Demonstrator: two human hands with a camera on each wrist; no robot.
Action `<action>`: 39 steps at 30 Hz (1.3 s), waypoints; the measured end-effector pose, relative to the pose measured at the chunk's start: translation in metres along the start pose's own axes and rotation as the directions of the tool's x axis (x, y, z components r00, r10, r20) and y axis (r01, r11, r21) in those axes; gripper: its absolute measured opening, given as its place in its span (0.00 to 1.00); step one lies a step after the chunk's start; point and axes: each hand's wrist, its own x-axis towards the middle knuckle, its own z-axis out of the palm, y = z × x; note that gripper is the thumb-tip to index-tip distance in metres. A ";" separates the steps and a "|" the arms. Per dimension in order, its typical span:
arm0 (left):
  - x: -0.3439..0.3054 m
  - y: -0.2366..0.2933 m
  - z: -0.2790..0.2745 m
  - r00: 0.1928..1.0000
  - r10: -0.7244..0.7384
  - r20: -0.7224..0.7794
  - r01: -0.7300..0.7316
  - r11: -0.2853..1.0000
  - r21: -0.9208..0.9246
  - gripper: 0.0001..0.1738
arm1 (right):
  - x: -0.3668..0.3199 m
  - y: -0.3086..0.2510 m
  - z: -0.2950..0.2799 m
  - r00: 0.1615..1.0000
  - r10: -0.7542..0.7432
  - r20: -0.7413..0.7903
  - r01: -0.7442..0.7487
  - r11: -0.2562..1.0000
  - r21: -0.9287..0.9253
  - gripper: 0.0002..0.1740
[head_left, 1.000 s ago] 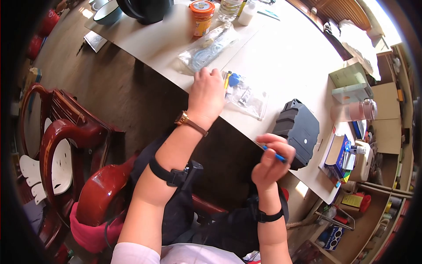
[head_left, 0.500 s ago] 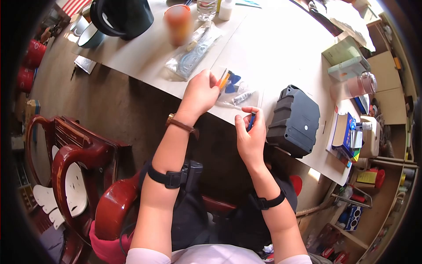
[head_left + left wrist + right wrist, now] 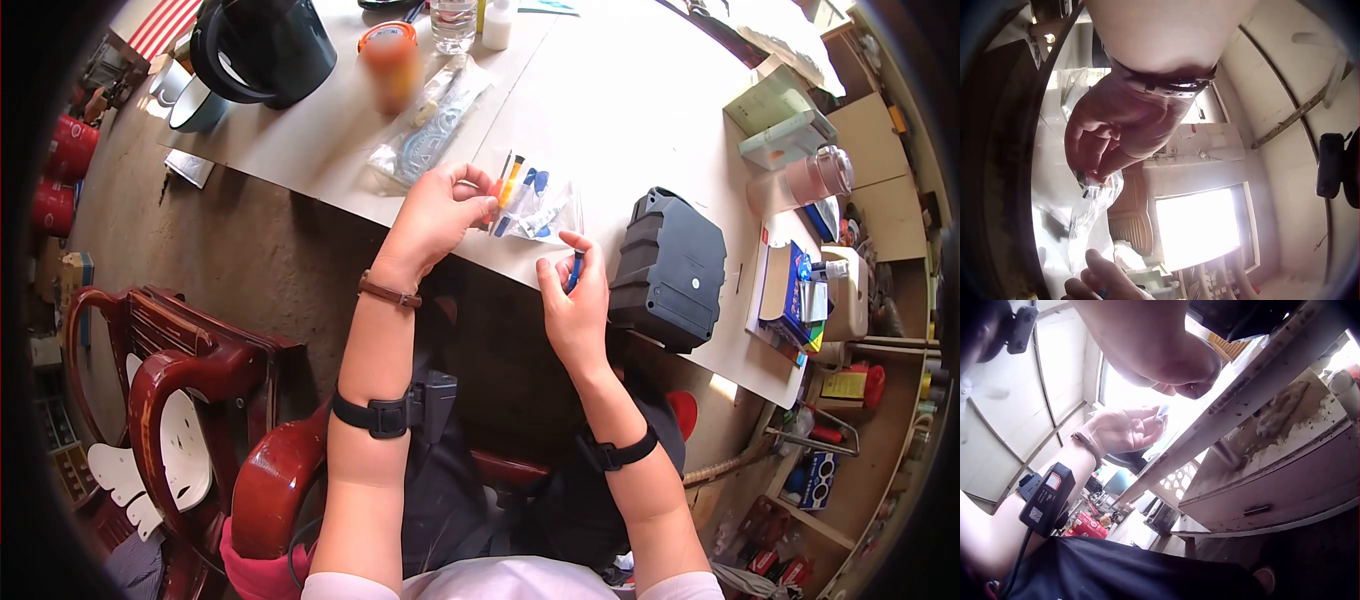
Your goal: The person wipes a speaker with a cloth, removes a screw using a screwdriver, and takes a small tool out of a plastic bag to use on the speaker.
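My left hand (image 3: pixel 440 215) is at the table's near edge, its thumb and fingers pinching the left end of a clear plastic bag (image 3: pixel 572 208). Inside the bag show slim yellow and orange tools (image 3: pixel 510 187), flat blue pieces and a small white tube. The left wrist view has the crinkled bag (image 3: pixel 1085 219) hanging from the fingertips. To the right, my right hand (image 3: pixel 578 310) faces the bag. Its curled fingers hold a slim blue pen-like tool (image 3: pixel 574 271), mostly hidden in the hand. In the right wrist view that tool is hidden behind the right hand (image 3: pixel 1194 372).
A black hard case (image 3: pixel 672 270) stands on the table right of my right hand. A long clear packet (image 3: pixel 430 140) with a pale blue item lies beyond my left hand. Further back are an orange-lidded jar (image 3: pixel 390 70), a water bottle (image 3: pixel 453 25) and a dark kettle (image 3: pixel 265 50).
My right hand with the blue tool has moved left, from beside the black case toward the bag. My left hand has turned and now pinches the bag's end. The head view has shifted slightly.
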 end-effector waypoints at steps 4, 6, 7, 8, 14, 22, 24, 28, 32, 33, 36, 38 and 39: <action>0.000 0.000 -0.001 1.000 -0.003 0.003 0.003 1.000 0.012 0.07 | 0.000 0.000 0.000 1.000 0.006 0.018 -0.006 1.000 -0.001 0.20; -0.002 0.003 0.000 1.000 -0.006 0.015 0.006 0.999 0.041 0.08 | 0.000 0.001 0.000 1.000 0.012 0.021 -0.012 1.000 -0.005 0.20; -0.003 0.004 0.000 1.000 -0.008 0.026 0.006 0.998 0.070 0.10 | 0.000 0.001 -0.001 0.999 0.005 0.034 -0.005 1.000 -0.008 0.19; -0.003 0.003 0.000 1.000 -0.010 0.026 0.008 0.998 0.070 0.10 | 0.000 0.002 -0.001 0.999 -0.002 0.047 0.002 1.000 -0.010 0.19; -0.002 0.002 0.001 0.999 -0.017 0.039 0.014 0.998 0.066 0.10 | 0.000 0.003 0.000 0.998 0.007 0.055 -0.008 1.000 0.019 0.18; -0.005 0.005 0.008 0.990 -0.116 0.084 0.104 0.985 0.137 0.04 | 0.000 0.004 0.002 0.995 -0.045 0.090 0.040 0.997 0.060 0.19; -0.005 0.002 0.013 0.991 -0.095 0.096 0.089 0.994 0.066 0.03 | 0.000 0.005 0.003 0.994 -0.049 0.099 0.041 0.996 0.078 0.19; 0.001 -0.010 0.014 0.988 -0.025 0.149 0.018 0.999 0.050 0.05 | -0.001 0.005 0.003 0.992 -0.091 0.090 0.086 0.995 0.051 0.19; -0.001 -0.009 0.019 0.991 -0.035 0.130 0.029 0.999 0.043 0.06 | 0.001 0.008 0.000 0.993 -0.065 0.097 0.059 0.996 0.066 0.18; -0.004 -0.005 0.022 0.997 -0.020 0.073 0.017 0.999 0.045 0.06 | 0.001 0.006 -0.001 0.994 -0.064 0.094 0.058 0.996 0.066 0.18; 0.001 -0.011 0.019 0.998 0.047 -0.041 -0.038 0.979 0.202 0.07 | 0.002 0.002 -0.003 0.993 -0.084 -0.077 0.083 0.996 -0.018 0.21; 0.007 -0.019 0.012 0.990 0.107 -0.088 -0.069 0.932 0.356 0.09 | 0.006 0.011 -0.004 0.994 0.042 -0.103 -0.048 0.997 -0.057 0.26; 0.009 -0.018 0.010 0.981 0.153 -0.120 -0.083 0.887 0.455 0.10 | 0.007 0.014 -0.004 0.995 0.038 -0.096 -0.042 0.999 -0.031 0.28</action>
